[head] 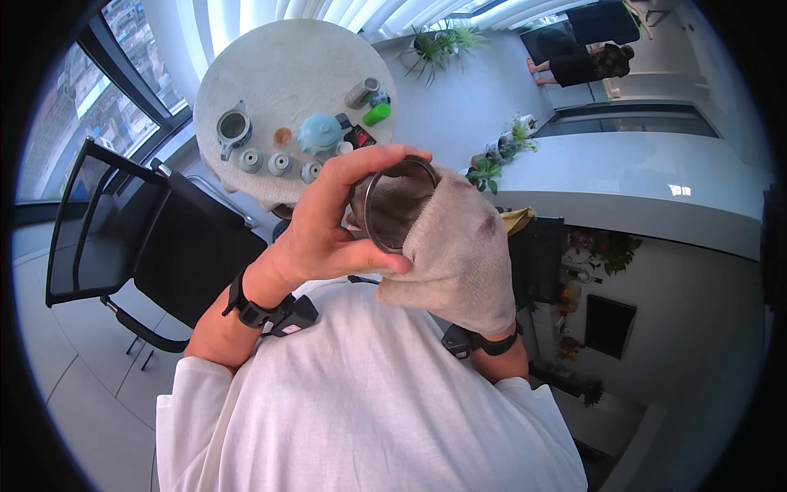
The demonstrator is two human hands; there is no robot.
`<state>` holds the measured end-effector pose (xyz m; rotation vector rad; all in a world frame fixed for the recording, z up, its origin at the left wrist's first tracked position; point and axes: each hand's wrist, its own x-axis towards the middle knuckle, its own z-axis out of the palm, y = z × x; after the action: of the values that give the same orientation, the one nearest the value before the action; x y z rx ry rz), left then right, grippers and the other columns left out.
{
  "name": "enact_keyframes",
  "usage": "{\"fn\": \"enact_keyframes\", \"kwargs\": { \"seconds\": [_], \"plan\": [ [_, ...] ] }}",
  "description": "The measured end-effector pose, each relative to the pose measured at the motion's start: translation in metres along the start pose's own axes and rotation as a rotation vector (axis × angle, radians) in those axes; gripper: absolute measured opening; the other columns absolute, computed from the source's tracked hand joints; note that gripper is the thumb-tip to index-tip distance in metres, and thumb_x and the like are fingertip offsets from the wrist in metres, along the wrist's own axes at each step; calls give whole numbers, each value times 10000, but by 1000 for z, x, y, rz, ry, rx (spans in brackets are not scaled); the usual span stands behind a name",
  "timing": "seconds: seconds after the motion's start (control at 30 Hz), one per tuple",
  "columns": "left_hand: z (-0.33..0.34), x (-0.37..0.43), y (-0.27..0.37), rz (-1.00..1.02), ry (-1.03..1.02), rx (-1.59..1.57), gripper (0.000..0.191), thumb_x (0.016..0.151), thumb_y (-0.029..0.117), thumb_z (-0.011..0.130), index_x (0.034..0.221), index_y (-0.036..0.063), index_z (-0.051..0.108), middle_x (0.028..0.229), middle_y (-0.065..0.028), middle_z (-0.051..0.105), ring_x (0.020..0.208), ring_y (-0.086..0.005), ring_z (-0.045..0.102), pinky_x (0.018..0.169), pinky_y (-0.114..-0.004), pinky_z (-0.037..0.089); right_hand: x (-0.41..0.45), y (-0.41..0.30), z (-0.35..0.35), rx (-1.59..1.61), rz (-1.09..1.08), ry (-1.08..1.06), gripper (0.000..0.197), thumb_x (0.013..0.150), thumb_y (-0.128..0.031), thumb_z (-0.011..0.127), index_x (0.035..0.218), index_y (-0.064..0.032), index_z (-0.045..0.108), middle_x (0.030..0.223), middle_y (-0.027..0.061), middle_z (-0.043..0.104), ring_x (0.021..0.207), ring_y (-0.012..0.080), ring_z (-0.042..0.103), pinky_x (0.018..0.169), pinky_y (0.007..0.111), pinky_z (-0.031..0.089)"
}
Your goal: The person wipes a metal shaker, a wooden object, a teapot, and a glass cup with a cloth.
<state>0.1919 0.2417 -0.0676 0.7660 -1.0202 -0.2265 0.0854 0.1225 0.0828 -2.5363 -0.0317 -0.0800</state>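
In front of my chest, my left hand (332, 227) grips a round metal-rimmed vessel (401, 203) with its mouth turned up towards me; thumb and fingers clasp the rim on opposite sides. A pinkish-beige cloth (461, 252), marked with dark stains, wraps the vessel's right side and drapes over my right hand (473, 277), whose fingers are hidden beneath it. What the right fingers do under the cloth cannot be seen. Beyond my hands, a pale blue lidded pot (320, 134) stands on a cloth-covered round table (289, 61).
The table also bears a blue-and-white teapot (234, 126), several small lidded pieces (280, 163), a grey cylinder (362, 93) and a green cylinder (376, 114). A black chair (190, 246) stands at left. Potted plants (486, 172) are ahead right; another person (581, 66) stands far off.
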Motion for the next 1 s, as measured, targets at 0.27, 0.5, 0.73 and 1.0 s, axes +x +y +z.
{"fn": "enact_keyframes", "kwargs": {
  "seconds": [0.27, 0.5, 0.73, 1.0],
  "plan": [
    [-3, 4, -10, -4, -23, -115, 1090, 736, 468, 895, 1548, 70, 287, 1471, -276, 503, 1320, -342, 571, 1109, -478, 464, -5, 7, -2, -241, -31, 128, 557, 581, -77, 844, 1117, -79, 698, 1155, 67, 681, 1022, 270, 670, 858, 381, 518],
    [8, -2, -10, -97, 78, -268, 1099, 761, 522, 873, 1559, 80, 260, 1519, -269, 447, 1377, -341, 518, 1155, -497, 411, 7, 10, -14, 40, 152, -197, 423, 585, -138, 826, 1003, -138, 753, 1146, 27, 693, 1041, 235, 653, 876, 379, 526],
    [12, 0, -2, -162, 174, -263, 1165, 770, 427, 924, 1604, 3, 230, 1473, -212, 494, 1339, -293, 546, 1144, -446, 418, 13, 5, -11, -185, 124, -304, 362, 576, -222, 851, 932, -190, 796, 1162, 0, 679, 1095, 229, 623, 955, 410, 513],
    [7, 1, 2, -143, 114, 114, 1137, 664, 371, 999, 1537, -1, 372, 1365, -146, 599, 1260, -259, 604, 1097, -400, 459, -1, 14, 1, -271, -8, -160, 356, 539, -224, 884, 861, -134, 762, 1226, 111, 624, 1128, 293, 606, 980, 467, 473]
  ]
}}
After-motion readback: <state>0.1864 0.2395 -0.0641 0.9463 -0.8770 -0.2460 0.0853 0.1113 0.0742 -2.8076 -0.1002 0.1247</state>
